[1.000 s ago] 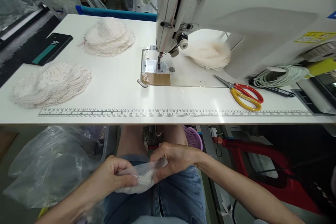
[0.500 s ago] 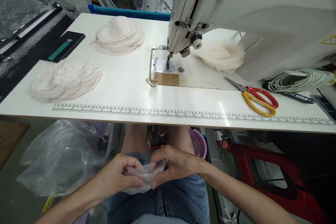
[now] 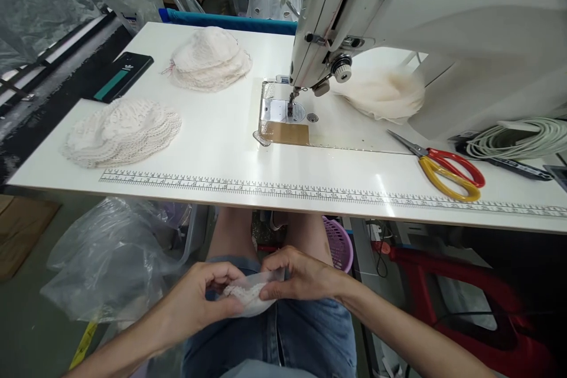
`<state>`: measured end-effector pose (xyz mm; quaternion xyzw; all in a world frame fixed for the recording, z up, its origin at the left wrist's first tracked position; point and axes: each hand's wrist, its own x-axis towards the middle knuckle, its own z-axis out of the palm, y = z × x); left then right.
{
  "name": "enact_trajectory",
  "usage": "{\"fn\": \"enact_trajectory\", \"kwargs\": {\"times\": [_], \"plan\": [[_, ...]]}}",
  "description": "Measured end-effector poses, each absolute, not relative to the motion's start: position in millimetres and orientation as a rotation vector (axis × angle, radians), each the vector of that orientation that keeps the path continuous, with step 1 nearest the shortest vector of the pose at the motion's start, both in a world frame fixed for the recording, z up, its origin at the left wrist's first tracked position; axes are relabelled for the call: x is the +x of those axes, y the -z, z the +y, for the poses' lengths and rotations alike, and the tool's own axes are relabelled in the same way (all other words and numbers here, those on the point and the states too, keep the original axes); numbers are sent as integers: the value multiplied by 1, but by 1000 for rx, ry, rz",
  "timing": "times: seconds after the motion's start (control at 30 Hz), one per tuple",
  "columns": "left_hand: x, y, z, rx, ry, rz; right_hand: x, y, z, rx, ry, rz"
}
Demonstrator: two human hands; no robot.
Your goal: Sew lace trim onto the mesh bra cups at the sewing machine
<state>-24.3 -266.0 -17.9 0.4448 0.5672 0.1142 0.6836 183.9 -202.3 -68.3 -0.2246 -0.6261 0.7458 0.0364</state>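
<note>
Above my lap, a small white piece of sheer fabric [image 3: 252, 298] with a lacy, textured middle is stretched between both hands. My left hand [image 3: 217, 292] pinches its left end between thumb and fingers. At the right end, my right hand [image 3: 295, 277] grips the same piece, thumb on top and fingers behind. On the table are a stack of white lacy cup-shaped pieces [image 3: 126, 133] at the left and another stack [image 3: 210, 59] farther back. A beige cup-shaped fabric piece [image 3: 390, 94] lies under the sewing machine's arm.
The sewing machine [image 3: 349, 18] stands on the white table, beside scissors [image 3: 447, 171] with red and yellow handles. A printed ruler [image 3: 283, 190] runs along the front edge. Also there are a black phone [image 3: 124, 75], coiled cord [image 3: 522, 139], a plastic bag [image 3: 110, 266] and a purple basket [image 3: 340, 245].
My right thumb has moved up onto the fabric, and the piece now lies more open, showing more of its textured middle. The view has shifted slightly left.
</note>
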Motion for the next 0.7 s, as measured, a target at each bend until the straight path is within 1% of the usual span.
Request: {"fn": "enact_trajectory", "kwargs": {"times": [0.1, 0.23, 0.7], "plan": [[-27, 18, -267, 1052, -261, 1335, 185, 68, -202, -709, -2319, -1878], [-30, 22, -271, 1073, -247, 1419, 187, 71, -202, -709, -2267, -1930], [-33, 25, -272, 1032, -319, 1339, 185, 71, -200, -743, -2058, -2129]]}}
